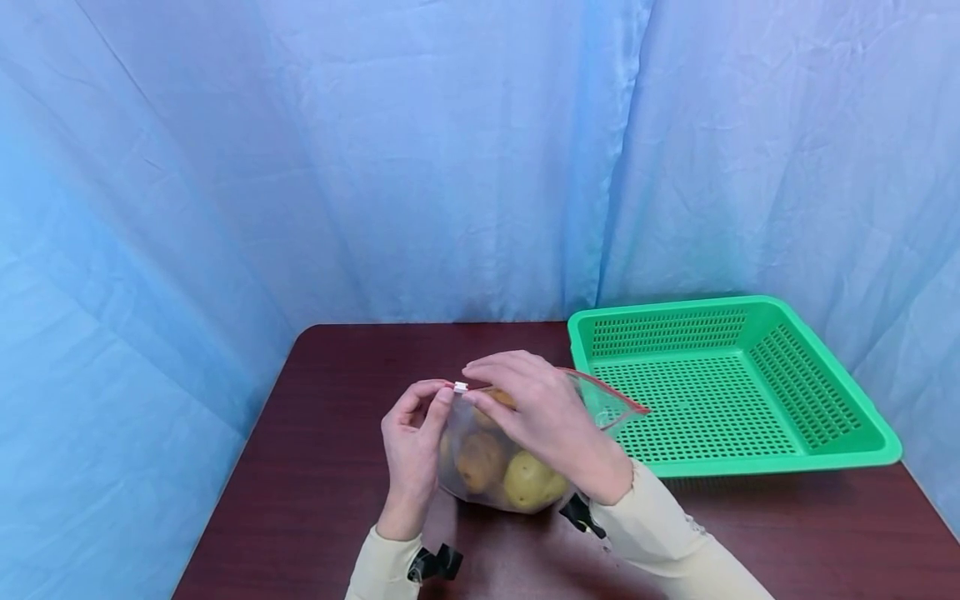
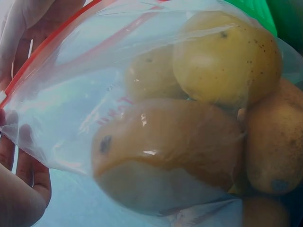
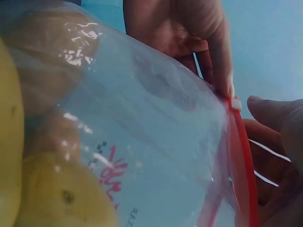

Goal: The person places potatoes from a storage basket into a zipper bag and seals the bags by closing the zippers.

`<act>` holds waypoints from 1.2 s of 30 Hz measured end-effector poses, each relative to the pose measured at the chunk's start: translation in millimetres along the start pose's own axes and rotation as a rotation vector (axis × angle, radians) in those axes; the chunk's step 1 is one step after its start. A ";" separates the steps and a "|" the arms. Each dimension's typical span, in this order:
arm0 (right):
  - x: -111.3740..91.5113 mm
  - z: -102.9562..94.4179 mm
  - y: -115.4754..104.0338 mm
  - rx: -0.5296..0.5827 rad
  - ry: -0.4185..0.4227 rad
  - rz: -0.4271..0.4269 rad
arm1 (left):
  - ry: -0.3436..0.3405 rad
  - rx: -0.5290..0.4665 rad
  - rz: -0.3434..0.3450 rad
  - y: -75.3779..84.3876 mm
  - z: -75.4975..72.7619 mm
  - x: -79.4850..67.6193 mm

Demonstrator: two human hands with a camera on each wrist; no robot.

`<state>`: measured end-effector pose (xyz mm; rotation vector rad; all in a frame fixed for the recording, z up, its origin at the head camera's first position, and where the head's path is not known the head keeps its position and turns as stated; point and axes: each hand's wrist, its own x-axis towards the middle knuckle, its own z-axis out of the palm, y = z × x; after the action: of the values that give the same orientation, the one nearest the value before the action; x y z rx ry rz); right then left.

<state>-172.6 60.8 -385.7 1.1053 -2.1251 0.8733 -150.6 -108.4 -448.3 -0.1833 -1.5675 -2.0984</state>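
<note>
A clear zip bag (image 2: 71,118) with a red zip strip (image 3: 247,165) holds several rounded yellow and brown fruits or vegetables (image 2: 165,142). A small white slider (image 1: 461,387) sits at the left end of the strip. My left hand (image 1: 412,450) pinches the bag's corner between thumb and fingers, right beside the slider. From the right, my right hand (image 1: 543,417) reaches over the bag's top, fingers behind the strip. Its thumb (image 3: 270,111) is close to the slider, with a small gap showing in the right wrist view.
A green plastic basket (image 1: 843,383) with slotted walls stands at the right, close behind the bag. Everything is on a dark red-brown table (image 1: 300,467). Pale blue curtains (image 1: 450,167) hang behind and along the sides.
</note>
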 end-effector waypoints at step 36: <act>-14.5 3.3 5.6 0.005 0.017 -0.030 | 0.001 -0.061 0.127 -3.4 4.3 -3.8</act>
<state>-171.0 67.5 -399.9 1.1258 -2.0878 0.8716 -149.8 -102.5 -451.3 -0.2953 -1.4530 -2.0477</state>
